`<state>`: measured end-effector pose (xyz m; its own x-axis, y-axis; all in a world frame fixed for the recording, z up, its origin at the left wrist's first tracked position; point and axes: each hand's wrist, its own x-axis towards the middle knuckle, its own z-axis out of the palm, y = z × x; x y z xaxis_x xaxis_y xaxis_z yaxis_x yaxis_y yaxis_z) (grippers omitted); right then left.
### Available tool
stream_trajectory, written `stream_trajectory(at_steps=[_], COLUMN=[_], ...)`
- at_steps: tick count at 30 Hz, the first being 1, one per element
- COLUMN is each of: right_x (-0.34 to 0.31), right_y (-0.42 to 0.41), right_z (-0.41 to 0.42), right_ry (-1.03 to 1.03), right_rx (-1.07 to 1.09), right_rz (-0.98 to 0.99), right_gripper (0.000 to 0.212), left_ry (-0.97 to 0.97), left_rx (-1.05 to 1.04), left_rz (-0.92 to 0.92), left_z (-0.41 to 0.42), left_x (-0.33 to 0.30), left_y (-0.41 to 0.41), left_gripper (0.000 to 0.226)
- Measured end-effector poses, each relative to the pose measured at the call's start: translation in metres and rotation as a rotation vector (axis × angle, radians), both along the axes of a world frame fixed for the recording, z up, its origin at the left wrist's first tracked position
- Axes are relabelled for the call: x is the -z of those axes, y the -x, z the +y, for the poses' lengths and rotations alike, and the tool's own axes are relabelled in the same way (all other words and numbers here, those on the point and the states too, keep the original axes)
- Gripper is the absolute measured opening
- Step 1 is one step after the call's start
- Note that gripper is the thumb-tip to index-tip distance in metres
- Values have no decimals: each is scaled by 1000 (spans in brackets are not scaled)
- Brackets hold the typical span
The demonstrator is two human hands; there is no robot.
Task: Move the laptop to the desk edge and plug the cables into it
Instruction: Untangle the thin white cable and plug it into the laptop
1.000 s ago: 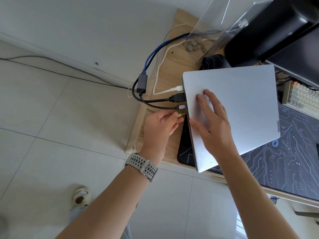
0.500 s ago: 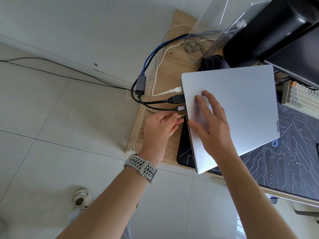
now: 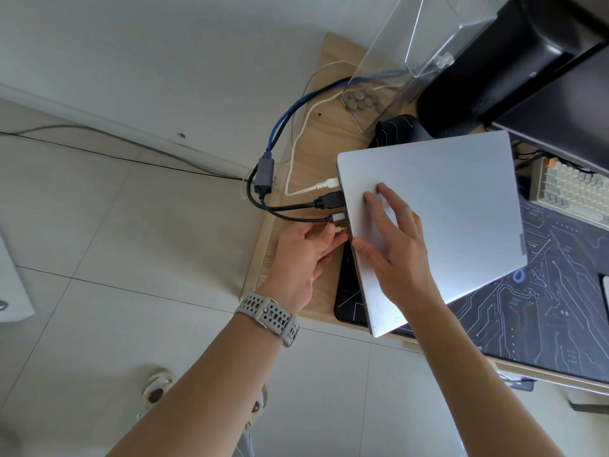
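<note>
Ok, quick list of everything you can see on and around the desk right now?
laptop: one, silver, lid closed, at the desk's left end, partly on the desk mat
plugged cables: three, white, black, silver-tipped, at the laptop's left edge
audio plug: one, gold-tipped, just short of that edge
adapter: one, grey, hanging off the desk edge
desk mat: one, dark, circuit pattern
keyboard: one, cream, far right
clear stand: one, behind the laptop
coins: several, at its base
watch: one, grey, left wrist
left hand: pinching the audio plug
right hand: flat on the lid
</note>
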<state>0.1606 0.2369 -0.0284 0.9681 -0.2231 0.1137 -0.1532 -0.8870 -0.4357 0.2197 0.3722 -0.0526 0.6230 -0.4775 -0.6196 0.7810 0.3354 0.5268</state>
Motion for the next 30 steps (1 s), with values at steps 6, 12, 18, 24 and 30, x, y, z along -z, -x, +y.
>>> stream_trajectory(at_steps=[6, 12, 18, 24, 30], right_x=[-1, 0, 2, 2, 4], right_y=[-1, 0, 0, -1, -1], right_z=[1, -1, -3, -4, -5], right_ry=[8, -5, 10, 19, 27], right_rx=[0, 0, -9, -2, -2], right_rz=[7, -11, -20, -17, -17], right_gripper=[60, 60, 60, 60, 60], left_ry=[110, 194, 254, 252, 263], left_rx=[43, 22, -21, -10, 45], left_rz=[87, 166, 199, 193, 183], left_z=[1, -3, -5, -8, -9], left_x=[-3, 1, 5, 6, 1], left_y=[4, 7, 9, 7, 5], left_gripper=[17, 19, 19, 13, 18])
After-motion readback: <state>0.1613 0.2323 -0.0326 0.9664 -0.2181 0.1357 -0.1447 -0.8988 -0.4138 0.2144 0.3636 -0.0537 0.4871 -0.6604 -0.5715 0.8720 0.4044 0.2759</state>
